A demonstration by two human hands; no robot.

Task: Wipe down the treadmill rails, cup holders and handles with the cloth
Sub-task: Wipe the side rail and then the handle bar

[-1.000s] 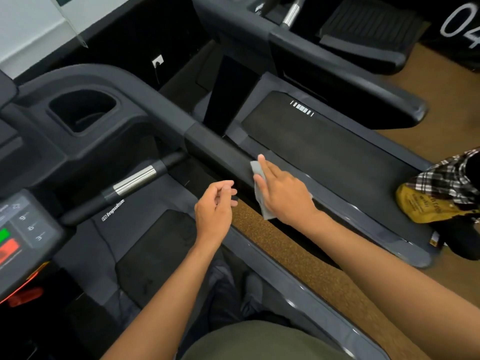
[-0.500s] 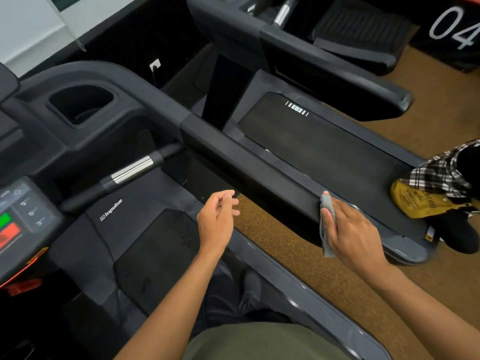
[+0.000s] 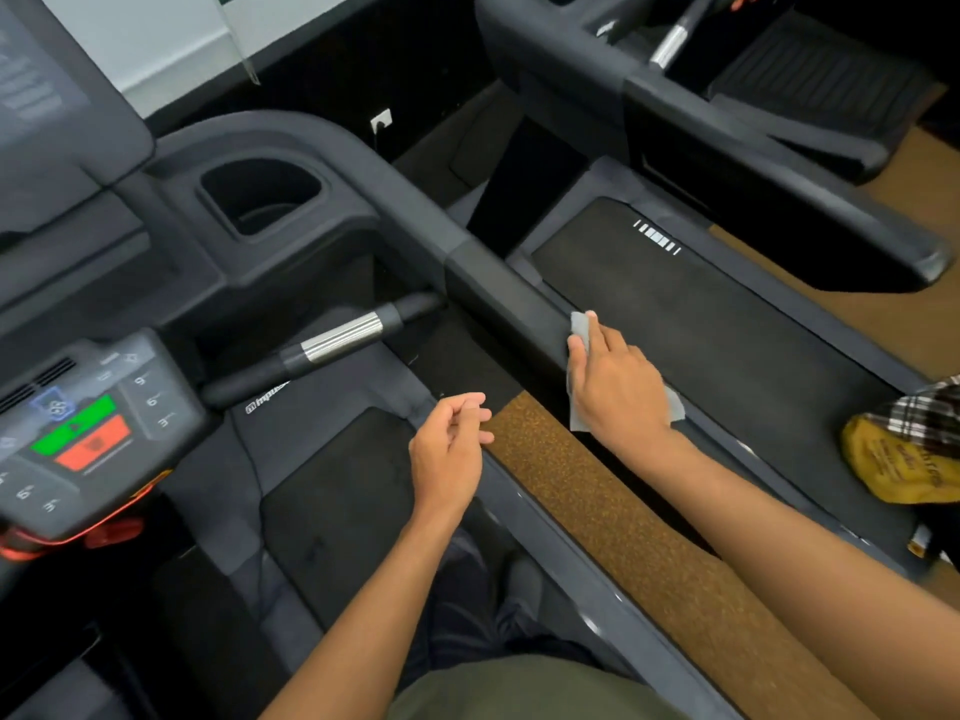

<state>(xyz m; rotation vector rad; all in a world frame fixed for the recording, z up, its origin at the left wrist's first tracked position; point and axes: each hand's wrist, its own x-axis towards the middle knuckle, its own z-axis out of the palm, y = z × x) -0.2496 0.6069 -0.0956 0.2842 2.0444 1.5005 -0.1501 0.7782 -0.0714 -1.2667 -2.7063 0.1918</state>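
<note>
One cup holder, insides hard to see, right hand pressing cloth on rail, left hand loosely curled

Cloth is mostly buried under the right hand, just a corner by the fingertips and a flap near the wrist showing. Yellow bag and plaid fabric run off the right edge. Console is clipped at the left, its button markings too blurred to read. Cup holder bottom is lost in shadow.

grey cloth, dark grey rail.
</note>
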